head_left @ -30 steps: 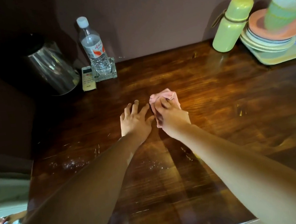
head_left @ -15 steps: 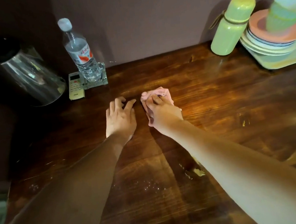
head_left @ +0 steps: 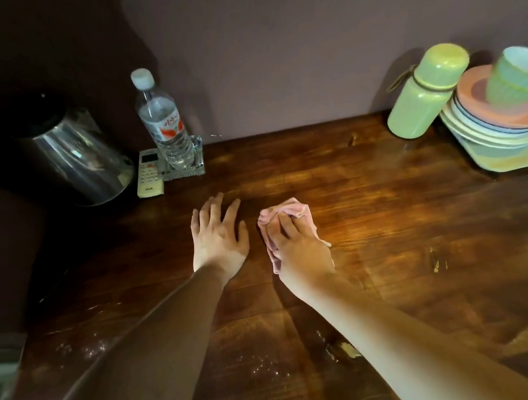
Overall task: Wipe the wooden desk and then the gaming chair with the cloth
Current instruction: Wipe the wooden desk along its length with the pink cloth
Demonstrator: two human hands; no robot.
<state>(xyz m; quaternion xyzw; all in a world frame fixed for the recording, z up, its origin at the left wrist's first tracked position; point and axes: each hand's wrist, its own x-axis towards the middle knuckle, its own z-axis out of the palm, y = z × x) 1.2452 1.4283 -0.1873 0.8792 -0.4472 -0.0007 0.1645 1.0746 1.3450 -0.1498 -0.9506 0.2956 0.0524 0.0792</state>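
A dark, glossy wooden desk fills the head view, with scratches and pale specks near its front. A crumpled pink cloth lies on the desk's middle. My right hand presses down on the cloth, fingers laid flat over it. Just to the left, my left hand rests palm-down on the bare wood with fingers spread, a small gap away from the cloth. No gaming chair is in view.
Along the back wall stand a steel kettle, a white remote, a water bottle on a glass tray, a green flask and a tray of stacked plates with a green cup.
Both hands stay close together in mid-desk; the camera has shifted, and the left hand's fingers have spread wider. The right hand keeps pressing the cloth.
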